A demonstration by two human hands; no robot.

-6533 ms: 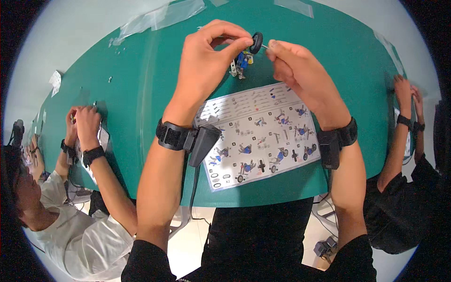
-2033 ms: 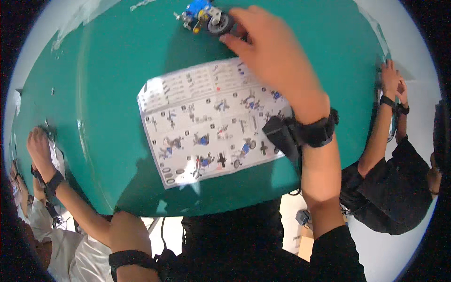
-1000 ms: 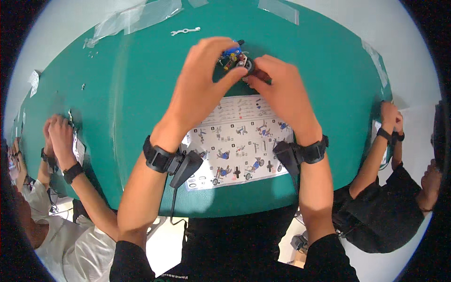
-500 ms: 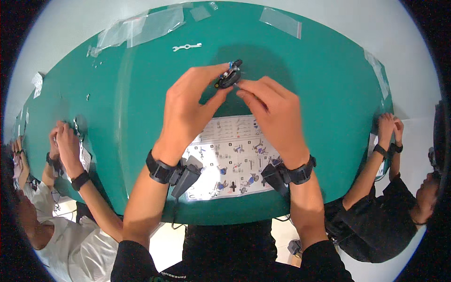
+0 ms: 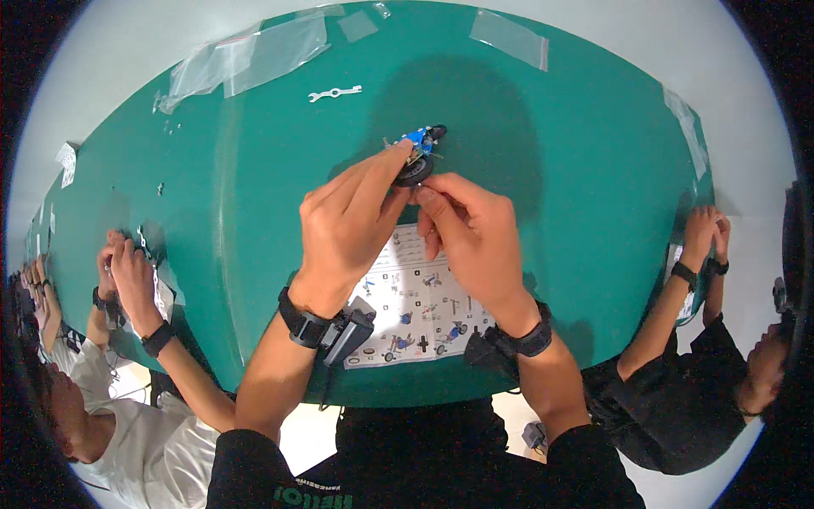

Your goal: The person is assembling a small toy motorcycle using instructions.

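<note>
A small model vehicle with a blue frame (image 5: pixel 416 139) and black wheels is in my left hand (image 5: pixel 343 222), whose thumb and fingers are closed around it. Its larger black wheel (image 5: pixel 414 173) faces me, while a smaller black wheel (image 5: pixel 438 131) sits at the far end. My right hand (image 5: pixel 476 233) is closed in a pinch just below the larger wheel. Between those fingertips a tiny metallic bit shows, too small to name. Beneath my hands lies a printed instruction sheet (image 5: pixel 397 293) with assembly pictures, partly covered by them.
On the green table (image 5: pixel 280 170), a flat silver wrench (image 5: pixel 335 93) lies beyond my hands. Clear plastic bags (image 5: pixel 275 53) lie along the far edge, another bag (image 5: pixel 509 38) to their right. People's hands work at the left (image 5: pixel 127 271) and right (image 5: pixel 705 233).
Both hands and the model have come slightly nearer to me. The model has turned, so more of its blue frame shows. My right fingers have shifted below the larger wheel.
</note>
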